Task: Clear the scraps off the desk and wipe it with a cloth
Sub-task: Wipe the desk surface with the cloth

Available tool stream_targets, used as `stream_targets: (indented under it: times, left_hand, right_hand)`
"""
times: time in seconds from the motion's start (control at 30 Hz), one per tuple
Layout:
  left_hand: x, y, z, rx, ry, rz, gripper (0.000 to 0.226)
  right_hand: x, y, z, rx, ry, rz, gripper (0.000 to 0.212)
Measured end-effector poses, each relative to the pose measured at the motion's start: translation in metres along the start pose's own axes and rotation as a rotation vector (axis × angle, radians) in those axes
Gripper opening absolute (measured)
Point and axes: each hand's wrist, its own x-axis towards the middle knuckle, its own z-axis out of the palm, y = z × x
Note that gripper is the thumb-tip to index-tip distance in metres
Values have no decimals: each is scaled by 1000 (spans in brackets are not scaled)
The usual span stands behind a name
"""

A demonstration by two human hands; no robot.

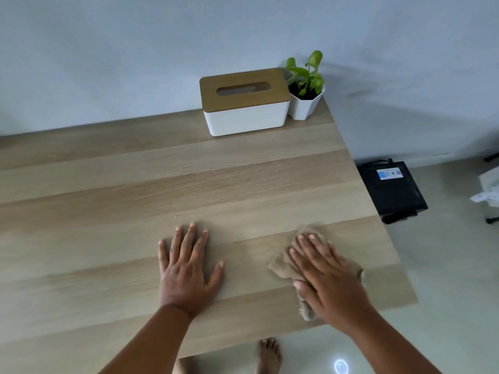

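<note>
- Right hand (328, 276) presses the cloth (283, 267) flat on the counter (108, 211), fingers straight.
- Left hand (186, 268) lies flat beside it, fingers spread, holding nothing.

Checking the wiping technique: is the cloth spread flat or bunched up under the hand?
Bunched up. The brown cloth lies crumpled on the desk, with rumpled edges showing round the right hand that presses it.
</note>
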Motion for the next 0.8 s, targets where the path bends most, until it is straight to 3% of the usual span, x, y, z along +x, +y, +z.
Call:
stream_targets:
  times: [0.17, 0.27, 0.33, 0.6, 0.8]
  left_hand:
    - [1, -1, 2, 10, 7, 12, 79]
    - [1, 0, 1, 20, 1, 12, 79]
    - [2, 1, -1, 11, -5, 6, 79]
    - [1, 4, -9, 3, -44, -19, 79]
    - [0, 5, -9, -5, -48, -26, 80]
  right_hand:
    - [32, 48, -22, 7, -2, 286, 66]
    - [91, 40, -30, 35, 13, 513, 69]
    - [118, 24, -33, 50, -21, 562, 73]
    - [60, -57, -4, 72, 53, 96, 72]
    - [-10, -41, 10, 17, 100, 23, 70]
